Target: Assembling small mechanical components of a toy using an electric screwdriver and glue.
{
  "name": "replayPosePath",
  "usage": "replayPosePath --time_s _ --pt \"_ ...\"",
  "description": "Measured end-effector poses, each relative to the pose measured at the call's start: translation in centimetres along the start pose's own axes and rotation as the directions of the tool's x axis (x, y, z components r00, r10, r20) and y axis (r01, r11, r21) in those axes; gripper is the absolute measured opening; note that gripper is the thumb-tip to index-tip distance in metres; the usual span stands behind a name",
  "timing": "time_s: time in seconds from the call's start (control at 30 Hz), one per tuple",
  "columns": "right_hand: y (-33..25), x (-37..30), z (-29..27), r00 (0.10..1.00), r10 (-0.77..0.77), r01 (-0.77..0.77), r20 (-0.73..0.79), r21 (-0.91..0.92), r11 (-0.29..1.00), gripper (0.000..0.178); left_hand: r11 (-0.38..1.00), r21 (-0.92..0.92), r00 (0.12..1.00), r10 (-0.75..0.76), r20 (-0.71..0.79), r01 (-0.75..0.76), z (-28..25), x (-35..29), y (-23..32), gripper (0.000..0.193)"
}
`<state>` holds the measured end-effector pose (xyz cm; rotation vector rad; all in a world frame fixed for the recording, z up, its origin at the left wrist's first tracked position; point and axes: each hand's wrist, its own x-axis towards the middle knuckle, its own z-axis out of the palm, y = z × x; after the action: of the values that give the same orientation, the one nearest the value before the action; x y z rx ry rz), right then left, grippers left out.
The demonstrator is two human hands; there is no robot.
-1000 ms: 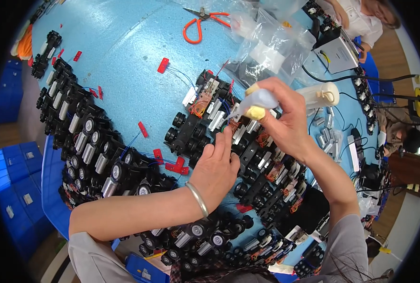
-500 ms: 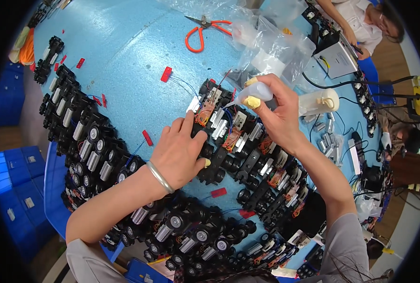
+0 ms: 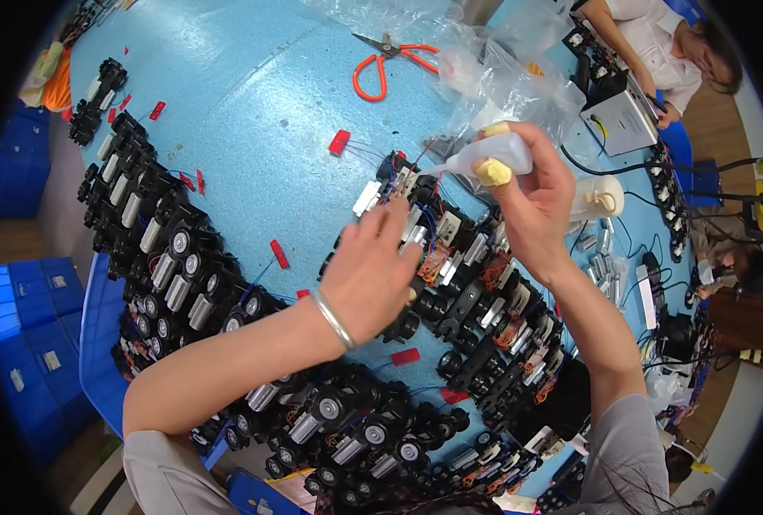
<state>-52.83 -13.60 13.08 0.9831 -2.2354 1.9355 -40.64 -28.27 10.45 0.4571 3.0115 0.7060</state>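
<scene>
My right hand (image 3: 540,193) grips a small translucent squeeze bottle (image 3: 513,153), tilted with its thin nozzle pointing left. Yellow covers sit on the thumb and a fingertip of that hand. The nozzle's tip is just above the far end of a row of black toy-car chassis (image 3: 463,300), which carry silver motors, brown circuit boards and coloured wires. Over the left side of this far end lies my left hand (image 3: 373,270), fingers stretched out and slightly blurred. Whether its fingertips touch the chassis I cannot tell. A bracelet (image 3: 334,322) circles the left wrist.
More wheeled chassis (image 3: 175,249) stand in rows at left and near me. Orange-handled cutters (image 3: 373,77) lie at the back, beside clear plastic bags (image 3: 506,86). A white bottle (image 3: 600,197) and loose silver motors (image 3: 604,266) are at right. Co-workers sit across the table.
Both hands have moved right. The squeeze bottle went right and a little away with my right hand. My left fingers now cover the chassis' far end. The view has shifted slightly.
</scene>
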Motion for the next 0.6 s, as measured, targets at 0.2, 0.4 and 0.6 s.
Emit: replayPosePath --time_s 0.2,0.4,0.6 --pt "1.0 0.7 1.9 0.978 -0.002 0.05 0.209 -0.223 0.973 0.023 0.999 -0.027 0.999 0.02 0.027 -0.019 0.9 -0.1 0.4 0.027" --pt "-0.2 1.7 3.2 0.956 -0.102 0.191 0.274 -0.321 0.927 0.026 0.993 0.115 0.996 0.03 0.089 -0.04 1.6 -0.4 0.7 0.047" --pt "0.0 2.0 3.6 0.932 -0.142 0.267 0.334 -0.368 0.891 0.026 0.995 0.092 0.996 0.027 0.081 -0.034 1.9 -0.6 0.7 0.047"
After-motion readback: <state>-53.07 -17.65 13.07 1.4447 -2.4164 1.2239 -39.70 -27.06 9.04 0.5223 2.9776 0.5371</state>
